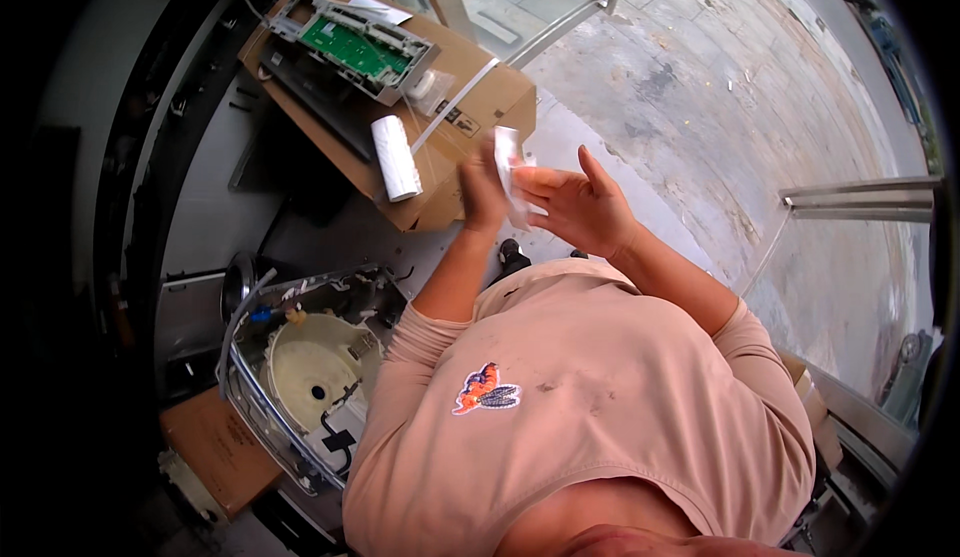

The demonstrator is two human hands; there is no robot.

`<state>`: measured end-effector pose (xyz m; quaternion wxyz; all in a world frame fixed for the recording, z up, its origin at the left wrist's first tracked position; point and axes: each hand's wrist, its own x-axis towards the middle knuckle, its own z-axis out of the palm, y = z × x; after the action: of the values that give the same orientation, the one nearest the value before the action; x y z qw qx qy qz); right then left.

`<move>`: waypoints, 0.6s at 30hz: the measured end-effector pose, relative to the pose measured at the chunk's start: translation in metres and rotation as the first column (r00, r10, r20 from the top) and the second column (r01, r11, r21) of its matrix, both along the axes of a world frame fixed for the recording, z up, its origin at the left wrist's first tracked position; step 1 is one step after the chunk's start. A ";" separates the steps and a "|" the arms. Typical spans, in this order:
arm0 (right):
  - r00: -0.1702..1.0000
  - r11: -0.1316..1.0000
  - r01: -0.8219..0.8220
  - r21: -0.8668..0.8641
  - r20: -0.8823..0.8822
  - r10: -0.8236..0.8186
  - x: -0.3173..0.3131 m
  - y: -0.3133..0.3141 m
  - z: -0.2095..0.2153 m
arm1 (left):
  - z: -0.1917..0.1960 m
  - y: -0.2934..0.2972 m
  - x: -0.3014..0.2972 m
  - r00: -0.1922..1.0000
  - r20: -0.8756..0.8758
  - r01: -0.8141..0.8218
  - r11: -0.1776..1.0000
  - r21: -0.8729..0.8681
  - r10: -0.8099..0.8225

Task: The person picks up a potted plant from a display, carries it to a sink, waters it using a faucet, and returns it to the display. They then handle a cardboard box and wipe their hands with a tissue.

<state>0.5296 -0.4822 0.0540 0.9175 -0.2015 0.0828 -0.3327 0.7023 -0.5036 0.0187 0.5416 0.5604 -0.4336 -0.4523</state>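
Note:
A thin white sheet [510, 172], tissue or plastic, hangs between my two hands, above the gap beside the cardboard box. My left hand [484, 185] is raised on the left side of the sheet, close against it. Motion smears its fingers, so its grip on the sheet is unclear. On the other side, my right hand [580, 205] has its fingers stretched out and its thumb spread upward, the fingertips at the sheet. A white roll [397, 159], of paper or thin bags, lies on the near part of the box.
The large cardboard box [510, 97] carries a grey plastic frame with a green circuit board [352, 47] and a long dark panel [310, 102]. At lower left stands an opened appliance body [310, 367] near a brown carton [220, 447]. A glass door [520, 2] stands beyond.

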 end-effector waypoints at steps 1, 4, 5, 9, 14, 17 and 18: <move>0.999 1.000 0.019 0.002 0.038 -0.019 -0.004 0.002 0.007 | 0.002 -0.012 0.004 0.968 -0.215 -0.135 0.991 0.000 0.132; 0.994 0.996 0.084 0.025 0.060 -0.086 -0.025 0.002 0.006 | 0.045 -0.019 0.016 0.914 -0.387 -0.166 0.983 -0.074 0.125; 0.993 0.993 0.110 0.042 0.045 -0.112 -0.033 0.003 0.005 | 0.072 -0.014 0.002 0.933 -0.353 -0.113 0.986 -0.121 0.064; 0.984 0.981 0.158 0.112 0.068 -0.166 -0.059 0.003 -0.006 | 0.067 -0.020 -0.055 0.776 0.627 0.473 0.712 -0.519 -0.058; 0.927 0.939 0.343 0.016 -0.171 -0.335 -0.103 0.020 -0.010 | 0.035 -0.012 -0.131 0.607 0.775 0.637 0.690 -0.343 -0.175; 0.891 0.911 0.362 -0.196 -0.216 -0.400 -0.135 0.029 -0.024 | 0.029 -0.021 -0.174 0.713 0.664 0.576 0.728 -0.372 -0.226; 0.885 0.895 0.353 -0.273 -0.214 -0.414 -0.145 0.029 -0.022 | 0.027 -0.025 -0.187 0.742 0.630 0.549 0.748 -0.374 -0.230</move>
<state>0.3844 -0.4531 0.0324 0.7843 -0.3271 0.2055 -0.4855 0.5151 -0.5285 0.0460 0.4166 0.3814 -0.7896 -0.2398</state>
